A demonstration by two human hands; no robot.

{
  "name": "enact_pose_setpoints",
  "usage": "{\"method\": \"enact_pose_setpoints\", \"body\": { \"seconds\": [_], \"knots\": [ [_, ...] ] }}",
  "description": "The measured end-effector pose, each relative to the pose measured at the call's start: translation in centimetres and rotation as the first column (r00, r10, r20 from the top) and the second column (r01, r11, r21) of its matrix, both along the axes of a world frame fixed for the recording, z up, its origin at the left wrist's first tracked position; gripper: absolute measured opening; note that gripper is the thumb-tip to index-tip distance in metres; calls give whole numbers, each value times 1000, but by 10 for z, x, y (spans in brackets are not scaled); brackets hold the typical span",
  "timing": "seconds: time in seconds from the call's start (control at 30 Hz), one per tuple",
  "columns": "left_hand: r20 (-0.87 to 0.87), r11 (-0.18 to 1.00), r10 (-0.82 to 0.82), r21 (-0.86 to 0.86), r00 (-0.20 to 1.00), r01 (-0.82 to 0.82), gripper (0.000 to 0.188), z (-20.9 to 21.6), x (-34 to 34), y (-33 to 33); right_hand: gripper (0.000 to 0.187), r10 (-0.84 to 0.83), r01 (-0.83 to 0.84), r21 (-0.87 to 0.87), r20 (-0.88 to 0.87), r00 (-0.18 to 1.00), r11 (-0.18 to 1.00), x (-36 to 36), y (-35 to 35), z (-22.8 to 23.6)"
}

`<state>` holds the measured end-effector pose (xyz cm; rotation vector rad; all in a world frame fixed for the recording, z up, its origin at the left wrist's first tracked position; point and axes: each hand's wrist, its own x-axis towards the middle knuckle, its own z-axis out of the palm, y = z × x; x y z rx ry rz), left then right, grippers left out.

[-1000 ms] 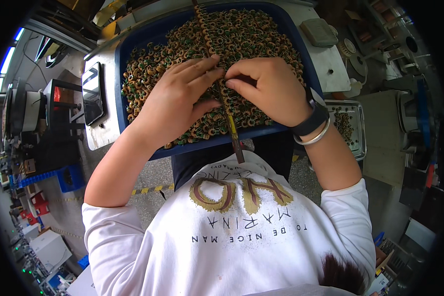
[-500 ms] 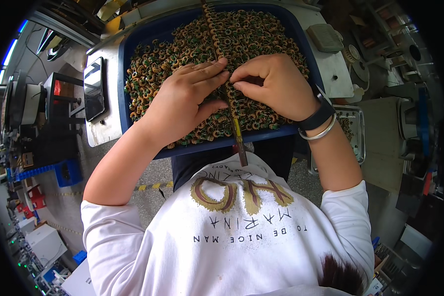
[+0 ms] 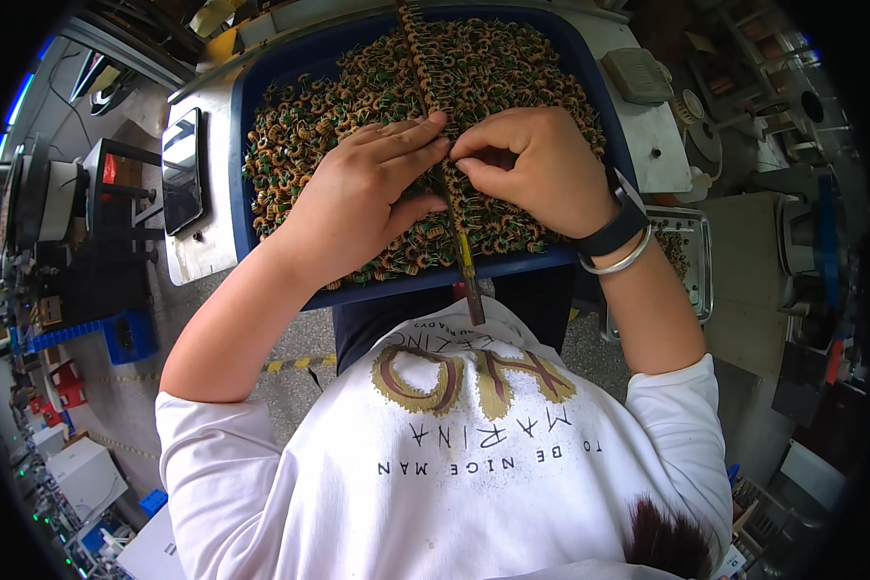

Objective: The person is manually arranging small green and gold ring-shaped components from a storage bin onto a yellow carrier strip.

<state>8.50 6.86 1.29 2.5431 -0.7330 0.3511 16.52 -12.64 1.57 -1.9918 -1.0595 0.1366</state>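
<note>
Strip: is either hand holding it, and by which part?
The left hand and right hand meet at the strip around its visible middle, a grip on each side. Whether either truly holds it cannot be told.

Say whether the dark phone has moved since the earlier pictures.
No; against the table beneath it, the phone shows no visible shift either way.

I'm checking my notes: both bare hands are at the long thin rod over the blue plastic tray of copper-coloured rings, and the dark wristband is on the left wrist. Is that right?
Not quite: the head view shows the dark wristband on the right wrist. The left hand and right hand are indeed at the long thin rod over the blue plastic tray of copper-coloured rings.
</note>
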Motion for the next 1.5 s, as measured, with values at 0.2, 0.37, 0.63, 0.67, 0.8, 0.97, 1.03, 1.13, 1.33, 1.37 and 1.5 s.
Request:
{"method": "enact_pose_setpoints", "body": {
  "seconds": [0.2, 0.37, 0.63, 0.67, 0.8, 0.97, 1.03, 1.13, 1.33, 1.37, 1.5],
  "knots": [
    [-11, 1000, 4, -7, 1000, -4, 50, 3, -1, 0, 11, -23, 17, 31, 196, 980, 999, -5, -3, -3],
    [39, 997, 69, 42, 997, -70, 48, 11, -5, -4, 10, -90, 90, 6, -24, 996, 996, -18, -11, 10],
    [78, 997, -47, 58, 996, 42, 39, 2, -3, -4, 11, 20, -15, -51, 80, 997, 999, -17, -8, 5],
    [78, 997, -47, 58, 996, 43, 39, 2, -3, -4, 11, 19, -13, -81, 78, 997, 997, -17, -7, 6],
    [80, 998, -56, 26, 995, 54, 37, 1, -1, -3, 12, -9, 14, -72, 81, 997, 997, -19, -6, 4],
    [70, 998, -51, 22, 996, 50, 39, 3, -3, -2, 13, -51, 55, -25, 117, 992, 998, -28, -9, 11],
    [30, 1000, 16, -17, 999, -16, 48, 8, -7, -4, 13, -100, 101, -16, 82, 992, 995, -34, -13, 15],
    [24, 997, 1, 71, 1000, -3, 52, 14, -11, -1, 13, -98, 96, -63, -31, 995, 993, -39, -18, 13],
    [46, 995, -86, 56, 995, 84, 41, 6, -11, -5, 12, -71, 70, -48, 0, 998, 996, -38, -15, 7],
    [46, 995, -88, 55, 995, 86, 41, 5, -10, -5, 12, -73, 74, -38, 8, 997, 997, -38, -13, 6],
    [37, 995, -92, 32, 995, 91, 39, 5, -9, -3, 12, -63, 64, -6, 45, 997, 998, -37, -14, 2]
  ]
}}
